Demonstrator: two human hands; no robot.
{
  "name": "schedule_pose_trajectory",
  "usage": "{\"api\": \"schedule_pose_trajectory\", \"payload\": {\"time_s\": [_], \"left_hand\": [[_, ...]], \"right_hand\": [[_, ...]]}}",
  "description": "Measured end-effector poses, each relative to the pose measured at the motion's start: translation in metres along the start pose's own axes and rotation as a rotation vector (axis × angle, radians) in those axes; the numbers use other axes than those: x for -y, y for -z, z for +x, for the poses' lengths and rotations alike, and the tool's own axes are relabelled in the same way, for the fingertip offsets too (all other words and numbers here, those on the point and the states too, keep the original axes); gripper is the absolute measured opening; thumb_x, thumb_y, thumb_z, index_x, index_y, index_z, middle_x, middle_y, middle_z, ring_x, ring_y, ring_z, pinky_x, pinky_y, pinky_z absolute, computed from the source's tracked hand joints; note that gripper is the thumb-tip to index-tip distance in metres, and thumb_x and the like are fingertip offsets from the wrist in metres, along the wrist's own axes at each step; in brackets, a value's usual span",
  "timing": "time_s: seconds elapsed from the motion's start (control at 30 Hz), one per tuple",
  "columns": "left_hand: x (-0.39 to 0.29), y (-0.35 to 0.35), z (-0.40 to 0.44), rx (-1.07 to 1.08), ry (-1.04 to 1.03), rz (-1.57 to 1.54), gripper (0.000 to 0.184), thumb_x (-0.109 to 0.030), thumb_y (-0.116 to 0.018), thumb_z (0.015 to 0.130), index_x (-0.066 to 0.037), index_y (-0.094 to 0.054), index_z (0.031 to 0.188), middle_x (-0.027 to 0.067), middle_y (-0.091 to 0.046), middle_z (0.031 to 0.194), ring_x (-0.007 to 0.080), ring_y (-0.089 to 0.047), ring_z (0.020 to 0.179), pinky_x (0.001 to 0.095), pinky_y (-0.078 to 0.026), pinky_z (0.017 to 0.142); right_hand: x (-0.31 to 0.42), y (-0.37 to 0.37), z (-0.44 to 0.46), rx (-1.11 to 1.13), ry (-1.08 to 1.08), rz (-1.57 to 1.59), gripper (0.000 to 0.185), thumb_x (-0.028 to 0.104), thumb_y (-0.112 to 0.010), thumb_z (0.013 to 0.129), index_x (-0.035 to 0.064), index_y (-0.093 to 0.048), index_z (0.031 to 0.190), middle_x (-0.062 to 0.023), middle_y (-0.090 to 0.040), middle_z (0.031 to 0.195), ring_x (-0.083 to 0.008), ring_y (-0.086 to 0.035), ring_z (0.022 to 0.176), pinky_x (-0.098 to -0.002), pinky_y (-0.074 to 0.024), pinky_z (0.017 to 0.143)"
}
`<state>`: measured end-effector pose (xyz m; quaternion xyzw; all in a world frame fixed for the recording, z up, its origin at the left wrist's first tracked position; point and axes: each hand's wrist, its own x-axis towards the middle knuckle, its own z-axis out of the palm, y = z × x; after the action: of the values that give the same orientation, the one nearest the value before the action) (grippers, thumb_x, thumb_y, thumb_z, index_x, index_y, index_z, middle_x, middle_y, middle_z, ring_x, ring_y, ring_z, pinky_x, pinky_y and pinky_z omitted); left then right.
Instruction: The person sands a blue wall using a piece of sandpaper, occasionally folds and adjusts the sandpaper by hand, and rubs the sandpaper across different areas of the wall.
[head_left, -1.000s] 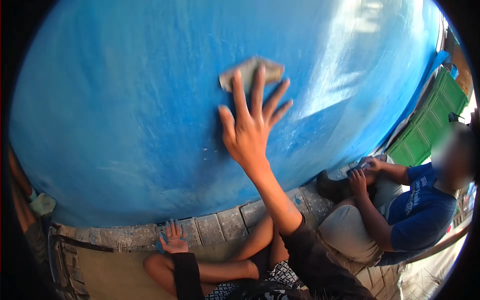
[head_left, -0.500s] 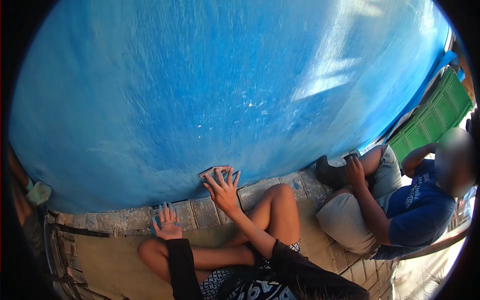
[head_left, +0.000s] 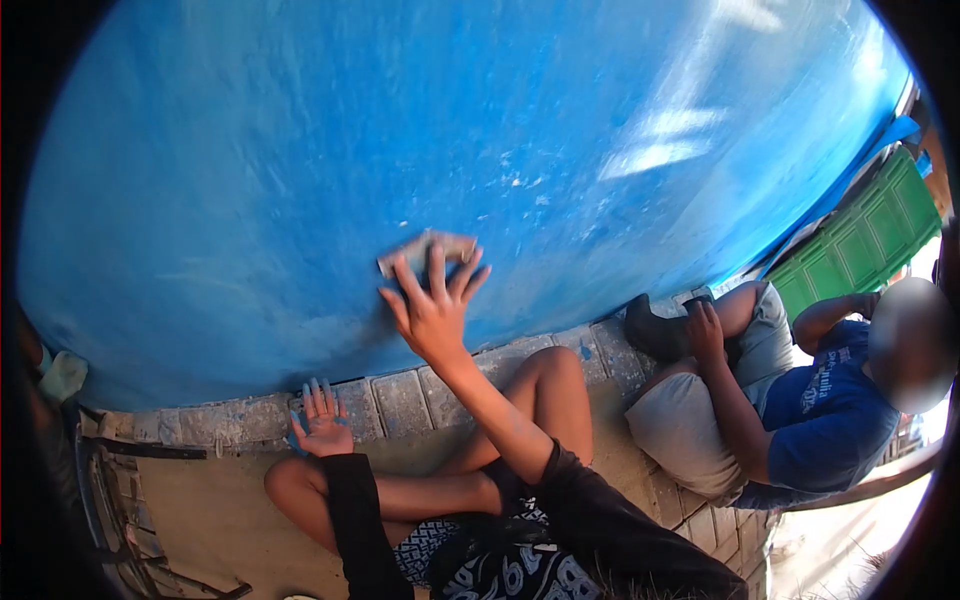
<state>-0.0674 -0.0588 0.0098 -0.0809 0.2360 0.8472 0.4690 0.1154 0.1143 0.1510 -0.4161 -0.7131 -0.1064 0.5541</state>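
Note:
My right hand (head_left: pixel 437 315) presses a folded piece of sandpaper (head_left: pixel 405 255) against the large blue painted surface (head_left: pixel 300 180), its fingers spread over the sheet. Brownish and creased, the sandpaper shows above and between my fingertips. Palm up, my left hand (head_left: pixel 325 428) is open with nothing in it, by the foot of the blue surface and next to the paving bricks (head_left: pixel 405 402). Blue smudges mark its fingers.
At the right sits a person (head_left: pixel 830 420) in a blue shirt and dark boots, near a green panel (head_left: pixel 855 240). A thin dark metal frame (head_left: pixel 105 490) lies at the left. Another person's gloved hand (head_left: pixel 64 377) shows at the left edge. My crossed legs rest on a tan mat (head_left: pixel 220 500).
My right hand has slid the sandpaper up the blue surface. My left hand stays open near the bricks, and the view has shifted slightly.

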Motion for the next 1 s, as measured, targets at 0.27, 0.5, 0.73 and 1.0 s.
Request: {"api": "schedule_pose_trajectory", "payload": {"time_s": [0.27, 0.5, 0.73, 1.0], "left_hand": [[0.000, 0.007, 0.003, 0.089, 0.060, -0.002, 0.076, -0.058, -0.040, 0.097, -0.005, -0.035, 0.152, 0.0102, -0.037, 0.157, 0.0276, -0.032, 0.146, 0.0466, -0.019, 0.120], [0.009, -0.016, -0.003, 0.043, -0.028, -0.004, 0.073, -0.054, -0.037, 0.101, -0.005, -0.028, 0.154, 0.0130, -0.035, 0.157, 0.0314, -0.031, 0.146, 0.0445, -0.026, 0.118], [0.010, -0.007, 0.002, 0.097, -0.015, -0.008, 0.070, -0.052, -0.037, 0.102, -0.006, -0.030, 0.154, 0.0142, -0.035, 0.157, 0.0326, -0.031, 0.146, 0.0474, -0.028, 0.118], [0.017, -0.002, 0.003, 0.065, -0.023, 0.164, 0.067, -0.053, -0.041, 0.100, -0.010, -0.038, 0.151, 0.0140, -0.040, 0.154, 0.0324, -0.037, 0.143, 0.0495, -0.028, 0.116]], "right_hand": [[-0.066, 0.028, -0.017, 0.180, 0.261, -0.170, 0.047, 0.048, -0.063, 0.092, 0.0345, -0.059, 0.136, -0.0130, -0.037, 0.156, -0.0559, -0.003, 0.146, -0.0741, 0.0101, 0.109], [-0.044, 0.114, 0.194, -0.184, 0.197, -0.134, 0.053, 0.041, -0.057, 0.096, 0.0273, -0.049, 0.147, -0.0161, -0.021, 0.163, -0.0517, -0.005, 0.148, -0.0679, 0.0053, 0.112], [-0.073, 0.059, 0.012, 0.174, 0.107, -0.127, 0.047, 0.046, -0.062, 0.093, 0.0272, -0.060, 0.136, -0.0221, -0.038, 0.153, -0.0595, -0.008, 0.144, -0.0745, 0.0039, 0.109], [-0.041, 0.084, 0.105, -0.062, -0.002, 0.010, 0.046, 0.042, -0.061, 0.094, 0.0240, -0.061, 0.136, -0.0206, -0.030, 0.158, -0.0567, -0.004, 0.145, -0.0730, 0.0064, 0.110]]}}
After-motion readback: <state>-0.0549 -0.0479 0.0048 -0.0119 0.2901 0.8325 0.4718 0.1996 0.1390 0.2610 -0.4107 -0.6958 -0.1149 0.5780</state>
